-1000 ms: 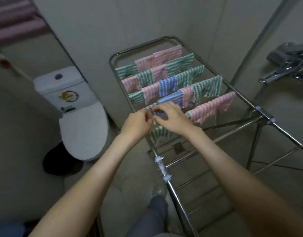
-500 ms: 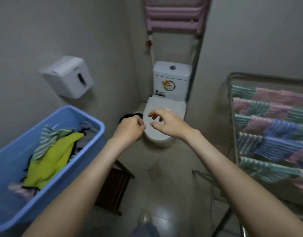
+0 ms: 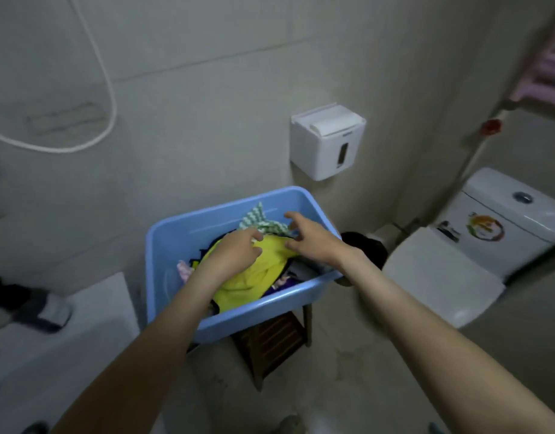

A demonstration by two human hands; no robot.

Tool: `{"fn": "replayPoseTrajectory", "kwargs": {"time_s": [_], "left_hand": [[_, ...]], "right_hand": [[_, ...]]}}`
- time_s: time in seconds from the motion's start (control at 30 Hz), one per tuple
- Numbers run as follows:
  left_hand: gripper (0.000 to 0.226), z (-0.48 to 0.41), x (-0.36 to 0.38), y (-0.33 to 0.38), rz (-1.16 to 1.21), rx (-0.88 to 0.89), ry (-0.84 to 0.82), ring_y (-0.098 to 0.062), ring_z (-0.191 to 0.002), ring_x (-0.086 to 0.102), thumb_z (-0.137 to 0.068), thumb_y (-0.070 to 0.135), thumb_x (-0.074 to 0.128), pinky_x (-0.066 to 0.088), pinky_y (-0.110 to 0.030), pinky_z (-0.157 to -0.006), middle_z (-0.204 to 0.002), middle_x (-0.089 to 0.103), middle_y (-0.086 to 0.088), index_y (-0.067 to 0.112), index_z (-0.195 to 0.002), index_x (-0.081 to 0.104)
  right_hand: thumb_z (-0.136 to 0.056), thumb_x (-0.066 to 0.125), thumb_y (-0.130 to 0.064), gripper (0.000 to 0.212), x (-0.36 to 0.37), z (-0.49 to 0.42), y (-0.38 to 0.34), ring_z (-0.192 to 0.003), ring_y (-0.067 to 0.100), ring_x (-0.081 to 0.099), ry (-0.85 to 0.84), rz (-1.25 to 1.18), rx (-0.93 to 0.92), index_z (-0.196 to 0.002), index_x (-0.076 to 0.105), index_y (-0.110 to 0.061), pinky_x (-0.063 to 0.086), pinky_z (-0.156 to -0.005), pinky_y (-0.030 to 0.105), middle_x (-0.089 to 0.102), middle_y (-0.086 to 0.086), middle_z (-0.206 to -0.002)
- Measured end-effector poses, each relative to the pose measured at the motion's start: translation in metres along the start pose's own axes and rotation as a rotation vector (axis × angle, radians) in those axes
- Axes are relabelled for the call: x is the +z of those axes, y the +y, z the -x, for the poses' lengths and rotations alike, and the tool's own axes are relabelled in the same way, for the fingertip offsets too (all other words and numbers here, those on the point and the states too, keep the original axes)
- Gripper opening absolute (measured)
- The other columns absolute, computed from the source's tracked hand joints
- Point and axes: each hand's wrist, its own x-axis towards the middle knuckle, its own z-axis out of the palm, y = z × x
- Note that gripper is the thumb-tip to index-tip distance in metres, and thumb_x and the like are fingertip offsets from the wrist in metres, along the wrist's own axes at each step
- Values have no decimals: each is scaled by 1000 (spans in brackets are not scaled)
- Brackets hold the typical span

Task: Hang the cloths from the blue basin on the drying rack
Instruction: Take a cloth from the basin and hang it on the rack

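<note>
The yellow cloth (image 3: 251,283) covered most of the pile in the blue basin (image 3: 260,311); the cloths beneath showed only as scraps. I couldn't tell whether the left hand (image 3: 235,255) pinched it. The wooden stool (image 3: 270,343) sat mostly hidden under the basin. The dark things (image 3: 25,302) at the left were too blurred to name.

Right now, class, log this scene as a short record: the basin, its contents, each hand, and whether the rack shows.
Basin: blue basin on a wooden stool
Contents: yellow cloth on top; green striped cloth behind it; pink cloth at the left edge
Left: left hand on the yellow cloth, fingers bent, grip unclear
Right: right hand open, fingers spread, beside the green striped cloth
Drying rack: not in view
Nearby: toilet to the right; paper dispenser on the wall
</note>
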Motion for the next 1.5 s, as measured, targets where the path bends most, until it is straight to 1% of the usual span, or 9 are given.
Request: {"fn": "replayPoseTrajectory", "kwargs": {"time_s": [0.13, 0.27, 0.5, 0.7, 0.8, 1.0, 1.17, 1.33, 1.5], "left_hand": [[51, -3, -6, -36, 62, -145, -31, -25, -108, 55, -94, 27, 54, 45, -32, -78, -136, 50, -11, 16, -142, 37], [58, -4, -3, -45, 203, -218, -10, -23, -92, 56, -95, 26, 54, 39, -30, -64, -124, 55, -14, 11, -145, 30], [50, -7, -3, -35, 256, -181, -78, -24, -128, 44, -98, 22, 49, 40, -33, -100, -147, 39, -8, 13, -145, 34], [45, -10, 4, -36, 480, -249, 34, -20, -80, 55, -96, 13, 50, 44, -28, -66, -99, 60, -10, 21, -139, 40], [57, -18, 5, -32, 684, -314, 64, -14, -58, 41, -93, 5, 49, 30, -25, -52, -71, 47, -5, 26, -144, 33], [60, -31, 9, -2, 724, -126, 122, -11, -100, 54, -87, 18, 68, 48, -32, -86, -122, 53, 6, 19, -138, 37], [88, -41, 13, 28, 857, -120, 109, -13, -103, 50, -83, 15, 71, 44, -21, -76, -118, 45, 2, 14, -143, 8], [38, -46, 8, 41, 595, -48, 259, -27, -103, 58, -93, 30, 57, 43, -33, -79, -114, 60, -9, 12, -124, 46], [40, -43, -9, 57, 268, 49, 137, -33, -108, 56, -101, 34, 38, 39, -34, -86, -116, 62, -19, 3, -117, 59]], "right_hand": [[-92, 58, -17, 74, 13, -33, -3, -118, 32, 51, -62, 22, 4, -150, 11, -19, 36, -81, 26, 37, 15, -146], [-90, 52, -7, 45, 16, -55, 10, -109, 32, 51, -154, 76, -10, -132, 37, -14, 38, -80, 32, 44, 16, -134], [-96, 36, -16, 48, 18, -89, 16, -142, 32, 16, -351, 435, 32, -143, 37, -24, 15, -113, 51, 18, 3, -157], [-99, 39, -10, 28, 12, -90, 18, -121, 31, 51, -173, 16, -78, -112, 64, -13, 41, -96, 37, 56, 11, -132], [-95, 39, 0, 38, -4, -86, 15, -116, 44, 52, -112, -264, -65, -104, 68, -23, 42, -101, 52, 62, 19, -122], [-92, 45, 8, 30, -28, -70, -3, -98, 25, 62, -83, -582, -136, -109, 66, -6, 48, -92, 30, 64, 22, -117], [-87, 48, 14, 37, -37, -61, -4, -100, 20, 63, -67, -799, -160, -115, 60, -5, 48, -96, 34, 65, 13, -113], [-84, 50, 17, 40, -38, -56, -2, -88, 19, 59, -4, -786, -139, -114, 58, -8, 51, -81, 25, 61, 15, -101], [-88, 56, 5, 23, -44, -49, 6, -82, 18, 53, 160, -769, -97, -103, 58, -13, 49, -71, 24, 51, 13, -92]]}}
